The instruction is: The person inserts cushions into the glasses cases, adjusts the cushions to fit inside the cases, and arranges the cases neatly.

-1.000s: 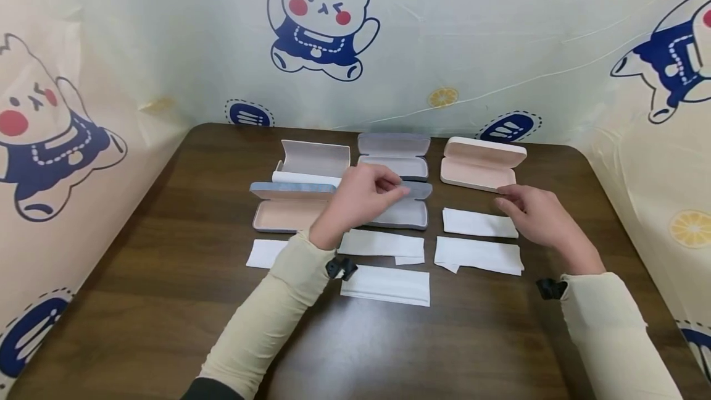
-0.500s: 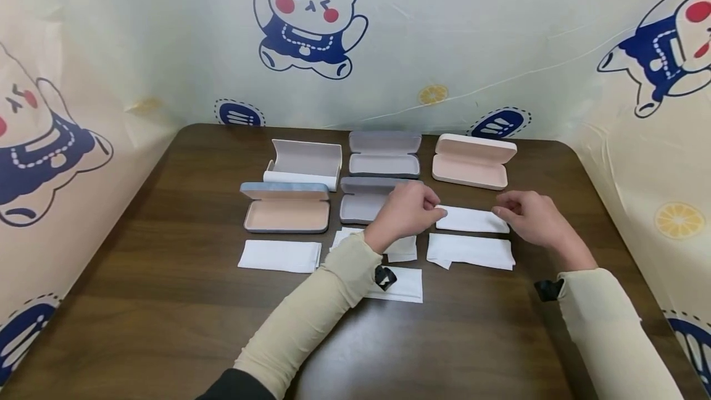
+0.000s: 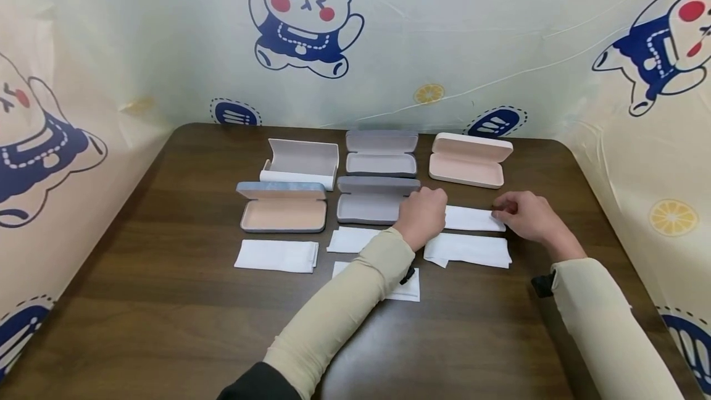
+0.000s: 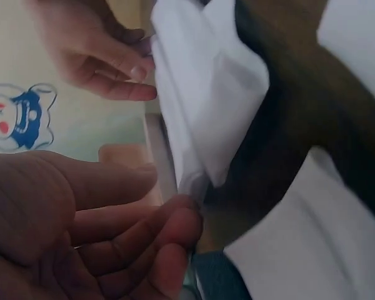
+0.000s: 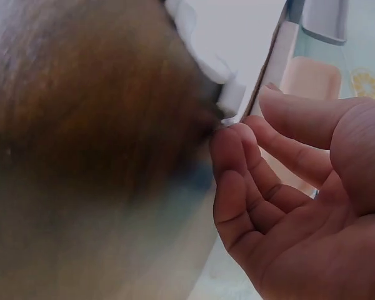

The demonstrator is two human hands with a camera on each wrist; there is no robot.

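A folded white cloth lies below the pink glasses case in the head view. At its left end is my left hand; in the left wrist view the bent fingers reach the cloth's edge while the thumb stands apart. My right hand is at the opposite end. The right wrist view shows its fingertips right at the cloth's corner, thumb raised away from them. Another folded cloth lies just in front. My left hand partly covers the near grey glasses case.
More opened glasses cases stand behind: a white one, a far grey one and a blue one. Further white cloths lie at the left and under my left forearm. A printed curtain hangs behind the table.
My left hand has moved right, from over the grey glasses cases to the left end of the upper right cloth. My right hand has lowered slightly from the pink case's corner to that cloth's right end.
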